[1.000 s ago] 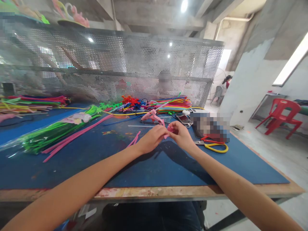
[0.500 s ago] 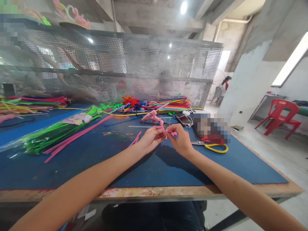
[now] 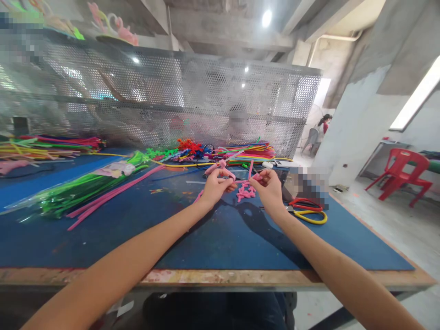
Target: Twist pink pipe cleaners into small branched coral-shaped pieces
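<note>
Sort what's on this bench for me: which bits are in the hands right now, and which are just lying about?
In hand:
- pink pipe cleaner piece, stretched between left hand and right hand

Lying about:
- yellow-handled scissors, right of the hands
- pink glue gun, just behind the hands
- green pipe cleaner bundle, far left
- loose pink stems
- mixed coloured stems by the mesh screen

1. The counter has a worn wooden edge and a blue mat over its top
2. On the mat's left lies a bag of green pipe cleaners, with loose pink pipe cleaners just beside it
3. Yellow-handled scissors lie at the right
4. A pink glue gun rests near the middle, with mixed coloured pipe cleaners piled by the mesh screen
</note>
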Demonstrator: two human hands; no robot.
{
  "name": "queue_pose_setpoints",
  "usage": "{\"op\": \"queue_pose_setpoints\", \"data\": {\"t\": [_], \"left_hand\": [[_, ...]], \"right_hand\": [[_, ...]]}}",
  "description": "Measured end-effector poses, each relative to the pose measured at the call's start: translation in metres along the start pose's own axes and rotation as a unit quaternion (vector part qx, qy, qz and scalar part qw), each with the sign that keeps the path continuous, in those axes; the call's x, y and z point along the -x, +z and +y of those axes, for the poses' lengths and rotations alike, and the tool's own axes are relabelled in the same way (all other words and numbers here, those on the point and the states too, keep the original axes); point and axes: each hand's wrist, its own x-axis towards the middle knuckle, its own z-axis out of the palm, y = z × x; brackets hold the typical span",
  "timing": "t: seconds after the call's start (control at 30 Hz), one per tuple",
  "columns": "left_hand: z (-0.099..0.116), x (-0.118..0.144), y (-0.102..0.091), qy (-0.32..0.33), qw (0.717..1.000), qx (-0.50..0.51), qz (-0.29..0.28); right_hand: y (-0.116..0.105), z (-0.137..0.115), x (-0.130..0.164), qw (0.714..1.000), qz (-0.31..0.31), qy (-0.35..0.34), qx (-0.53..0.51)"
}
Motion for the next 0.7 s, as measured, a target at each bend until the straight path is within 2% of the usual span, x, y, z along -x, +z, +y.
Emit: {"op": "queue_pose_setpoints", "data": {"t": [0.07,0.13,0.23,0.3,0.37,0.4,0.47,0.53,0.6,0.7], "left_hand": [[0.0,0.0,0.0,0.037,0.998,-0.04,-0.039],[-0.003,0.0,-0.002,0.049,0.996,-0.057,-0.051],[-0.01,0.001,-0.01,0.052,0.993,-0.1,-0.04],[-0.012,0.003,-0.017,0.098,0.976,-0.192,-0.017],[-0.01,0.005,-0.022,0.188,0.932,-0.311,-0.005],[-0.008,0.006,-0.024,0.241,0.901,-0.361,-0.022],[-0.003,0.008,-0.024,0.334,0.828,-0.444,-0.081],[-0.001,0.01,-0.021,0.394,0.754,-0.507,-0.137],[-0.001,0.011,-0.018,0.416,0.705,-0.554,-0.154],[-0.002,0.011,-0.015,0.397,0.676,-0.602,-0.149]], "right_hand": [[-0.005,-0.002,-0.008,1.0,0.003,-0.019,0.004],[-0.009,-0.004,-0.013,0.999,-0.019,-0.024,0.018],[-0.013,-0.002,-0.013,0.994,-0.094,-0.011,0.063],[-0.013,0.0,-0.009,0.983,-0.147,-0.006,0.11],[-0.012,0.003,-0.004,0.971,-0.182,-0.008,0.152],[-0.012,0.004,-0.002,0.967,-0.193,-0.009,0.164],[-0.011,0.008,0.002,0.964,-0.209,-0.003,0.165],[-0.01,0.011,0.003,0.964,-0.223,0.017,0.142],[-0.009,0.014,0.003,0.965,-0.228,0.043,0.12],[-0.008,0.013,0.001,0.968,-0.215,0.071,0.11]]}}
